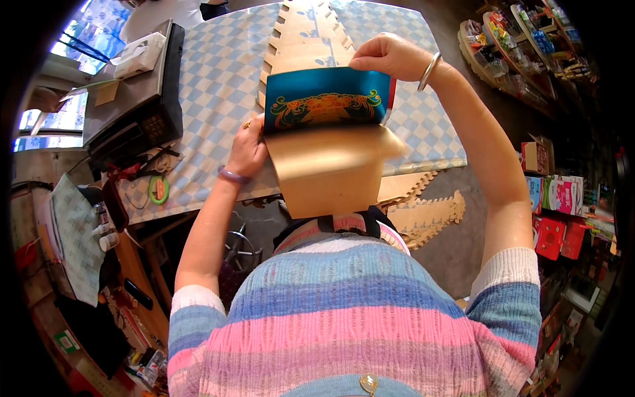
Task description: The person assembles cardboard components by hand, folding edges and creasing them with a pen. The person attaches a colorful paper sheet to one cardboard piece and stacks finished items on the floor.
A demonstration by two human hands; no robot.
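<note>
My right hand pinches the upper right corner of a glossy blue card panel with an orange and gold floral print. A strip of red shows at the panel's right end, under my fingers. At the left edge, my left hand grips the same piece, its fingers partly hidden behind the card. Below the blue panel, a gold-tan card flap hangs over the table's front edge toward my body, its right end smeared by motion. Beyond the piece lie overlapping tan card sheets with toothed edges.
A blue-and-white checked cloth covers the table. At the left stands a dark scale-like machine with a keypad, near a green tape roll. More toothed card sheets lie below the table edge. Shelves of packaged goods stand right.
</note>
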